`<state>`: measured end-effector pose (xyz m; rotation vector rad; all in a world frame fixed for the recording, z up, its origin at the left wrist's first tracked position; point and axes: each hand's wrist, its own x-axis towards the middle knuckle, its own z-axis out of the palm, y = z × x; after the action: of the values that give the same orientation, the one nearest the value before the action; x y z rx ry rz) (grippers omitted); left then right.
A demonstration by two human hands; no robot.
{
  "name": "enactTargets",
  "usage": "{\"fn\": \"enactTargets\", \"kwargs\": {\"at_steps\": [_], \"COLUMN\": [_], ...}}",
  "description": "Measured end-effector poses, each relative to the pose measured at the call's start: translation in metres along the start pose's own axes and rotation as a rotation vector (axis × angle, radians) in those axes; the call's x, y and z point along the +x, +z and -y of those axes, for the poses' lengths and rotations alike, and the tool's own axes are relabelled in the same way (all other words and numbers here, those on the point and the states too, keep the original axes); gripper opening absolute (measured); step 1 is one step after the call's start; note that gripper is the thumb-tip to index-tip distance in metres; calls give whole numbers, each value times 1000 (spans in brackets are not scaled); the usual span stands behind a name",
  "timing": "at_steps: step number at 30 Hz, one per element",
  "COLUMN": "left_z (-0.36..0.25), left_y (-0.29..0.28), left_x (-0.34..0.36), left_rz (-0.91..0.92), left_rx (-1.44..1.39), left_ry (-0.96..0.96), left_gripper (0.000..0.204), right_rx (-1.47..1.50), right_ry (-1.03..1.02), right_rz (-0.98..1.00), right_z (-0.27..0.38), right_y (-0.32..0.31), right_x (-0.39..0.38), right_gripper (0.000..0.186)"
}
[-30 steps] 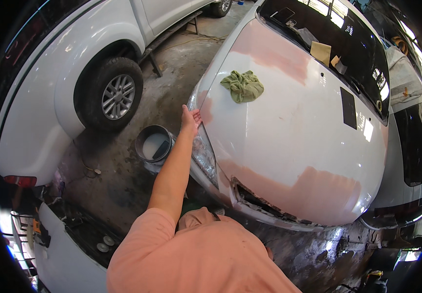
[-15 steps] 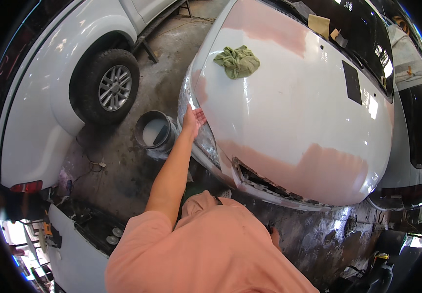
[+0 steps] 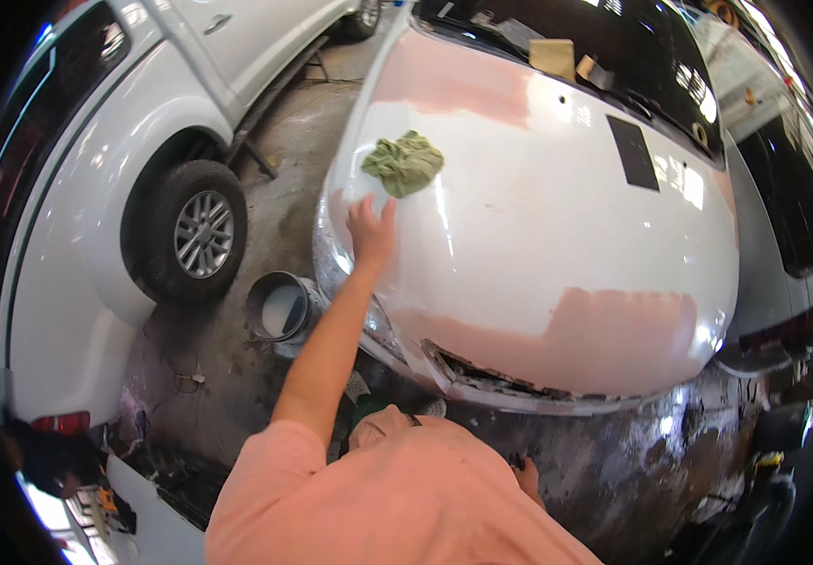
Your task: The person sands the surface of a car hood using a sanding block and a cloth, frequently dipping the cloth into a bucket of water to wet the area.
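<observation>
My left hand is stretched out over the near left corner of a white car hood with pinkish filler patches. Its fingers are apart and hold nothing. Just beyond the fingertips lies a crumpled green cloth on the hood. Whether the fingers touch the paint I cannot tell. My right hand hangs low by my right side, partly hidden by my shirt. Its fingers seem closed around a small dark thing that I cannot make out.
A bucket with cloudy liquid and a dark flat piece stands on the floor beside the car's front. To the left is a white vehicle with a large wheel. A dark square sheet and brown paper rest near the windshield.
My left hand has left the hood's edge by the headlight and moved forward toward the green cloth, its fingers now spread. The view has shifted, and my right hand shows a little more.
</observation>
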<state>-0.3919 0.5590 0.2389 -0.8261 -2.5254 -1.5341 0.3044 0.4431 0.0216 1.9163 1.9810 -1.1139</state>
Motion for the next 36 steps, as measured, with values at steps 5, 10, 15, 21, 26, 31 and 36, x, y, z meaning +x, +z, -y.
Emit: {"fn": "enactTargets", "kwargs": {"at_steps": [5, 10, 15, 21, 26, 31, 36], "left_z": [-20, -29, -26, -19, -66, -140, -149], "left_y": [41, 78, 74, 51, 17, 25, 54], "left_x": [109, 122, 90, 9, -13, 10, 44], "left_rz": [-95, 88, -25, 81, 440, 650, 481], "left_rx": [326, 567, 379, 306, 183, 19, 74], "left_ry": [239, 225, 521, 631, 649, 547, 663], "left_gripper": [95, 92, 50, 38, 37, 39, 64], "right_rx": [85, 118, 121, 107, 195, 193, 271], "right_ry": [82, 276, 399, 370, 295, 242, 191], "right_rz": [-75, -62, 0, 41, -37, -135, -280], "right_z": [-4, -3, -16, -24, 22, 48, 85], "right_y": [9, 11, 28, 45, 14, 4, 23], "right_x": [-24, -76, -104, -83, -49, -29, -48], "right_gripper": [55, 54, 55, 55, 55, 53, 51]}}
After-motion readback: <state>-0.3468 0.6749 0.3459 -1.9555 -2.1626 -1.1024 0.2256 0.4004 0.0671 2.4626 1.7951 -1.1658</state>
